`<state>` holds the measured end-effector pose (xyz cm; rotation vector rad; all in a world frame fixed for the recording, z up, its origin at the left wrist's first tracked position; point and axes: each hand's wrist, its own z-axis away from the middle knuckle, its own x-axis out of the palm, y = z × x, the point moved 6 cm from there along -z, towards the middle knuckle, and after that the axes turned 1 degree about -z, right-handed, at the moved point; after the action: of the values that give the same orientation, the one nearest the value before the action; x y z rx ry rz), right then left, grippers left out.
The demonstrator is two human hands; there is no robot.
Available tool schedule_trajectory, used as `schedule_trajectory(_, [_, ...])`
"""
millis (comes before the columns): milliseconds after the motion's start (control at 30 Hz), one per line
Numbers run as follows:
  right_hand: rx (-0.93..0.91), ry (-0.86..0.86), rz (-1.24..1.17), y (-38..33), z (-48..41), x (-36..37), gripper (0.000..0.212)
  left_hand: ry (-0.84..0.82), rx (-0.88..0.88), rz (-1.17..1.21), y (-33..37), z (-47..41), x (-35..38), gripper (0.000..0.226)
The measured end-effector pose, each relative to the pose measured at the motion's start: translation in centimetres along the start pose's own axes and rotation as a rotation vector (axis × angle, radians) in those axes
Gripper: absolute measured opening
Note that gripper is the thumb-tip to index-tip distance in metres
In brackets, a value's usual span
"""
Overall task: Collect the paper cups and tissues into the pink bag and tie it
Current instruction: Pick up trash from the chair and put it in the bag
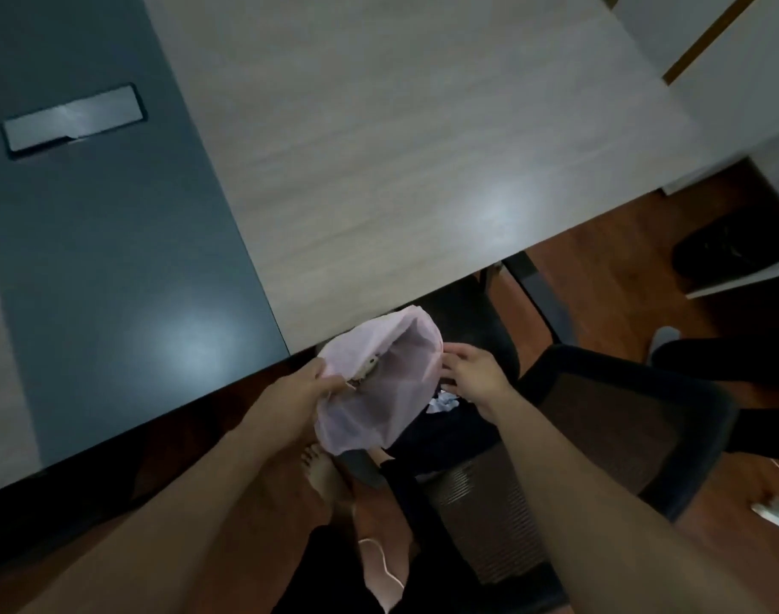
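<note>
The pink bag [379,392] hangs just below the table's near edge, its mouth held wide between both hands. My left hand [310,385] pinches the left side of the rim. My right hand [472,370] grips the right side of the rim with its fingers curled over it. Something pale and patterned, perhaps a paper cup [369,370], shows through the bag near the left rim. A crumpled white tissue [443,401] lies on the black chair seat just under my right hand. What else the bag holds is hidden.
A table [401,148] with a light wood half and a dark grey half fills the upper view, with a metal cable hatch [75,121] set in the grey part. A black mesh office chair [600,418] stands on the wooden floor on the right. My bare foot [321,474] is below the bag.
</note>
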<state>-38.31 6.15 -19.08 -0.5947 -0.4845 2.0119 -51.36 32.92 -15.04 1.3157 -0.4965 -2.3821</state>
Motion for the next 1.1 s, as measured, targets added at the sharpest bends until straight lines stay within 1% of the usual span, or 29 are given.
schedule_trajectory(33, [-0.01,-0.031,0.018,0.2,-0.7,0.0,0.026,-0.063,-0.024,-0.01,0.0,-0.2,0.7,0.053])
schedule_trajectory(67, [-0.021,-0.061,0.043,0.3,-1.3,-0.1,0.026,-0.085,-0.092,0.059,-0.2,-0.6,1.2,0.063])
schedule_trajectory(100, [-0.03,-0.086,0.067,0.5,-1.9,-0.1,0.027,-0.079,-0.17,0.152,-0.6,-1.0,1.9,0.06])
schedule_trajectory(133, [-0.039,-0.101,0.092,0.7,-2.6,-0.2,0.027,-0.052,-0.226,0.205,-0.8,-1.7,2.6,0.049])
schedule_trajectory(167, [-0.048,-0.103,0.119,0.9,-3.4,-0.4,0.028,-0.018,-0.269,0.226,-1.0,-2.4,3.3,0.042])
schedule_trajectory(267, [-0.068,-0.022,0.259,2.4,-6.1,-1.5,0.032,0.116,-0.39,0.375,-1.9,-4.0,5.5,0.038])
schedule_trajectory(333, [-0.044,0.051,0.39,4.2,-8.1,-2.4,0.036,0.188,-0.457,0.443,-2.6,-4.7,6.9,0.04])
schedule_trajectory(400, [-0.003,0.072,0.511,6.6,-9.9,-3.0,0.044,0.242,-0.498,0.497,-3.2,-5.7,8.3,0.042])
schedule_trajectory(500, [0.045,0.067,0.661,9.9,-12.3,-3.0,0.056,0.29,-0.53,0.611,-3.9,-6.9,9.9,0.046])
schedule_trajectory(567, [0.077,0.049,0.755,11.6,-14.1,-2.5,0.061,0.297,-0.536,0.782,-4.3,-7.8,11.0,0.043])
schedule_trajectory(633, [0.111,0.033,0.842,13.0,-15.6,-1.7,0.062,0.308,-0.535,0.936,-4.6,-8.6,11.9,0.04])
schedule_trajectory(767, [0.19,0.057,0.982,14.7,-18.0,-0.8,0.06,0.366,-0.6,1.069,-6.3,-9.3,13.2,0.043])
schedule_trajectory(900, [0.272,0.063,1.06,16.2,-20.1,-0.9,0.061,0.395,-0.61,1.117,-7.7,-9.9,14.2,0.038])
schedule_trajectory(1100, [0.229,0.076,1.186,16.8,-22.3,-2.0,0.052,0.388,-0.524,1.114,-8.1,-10.3,14.3,0.042])
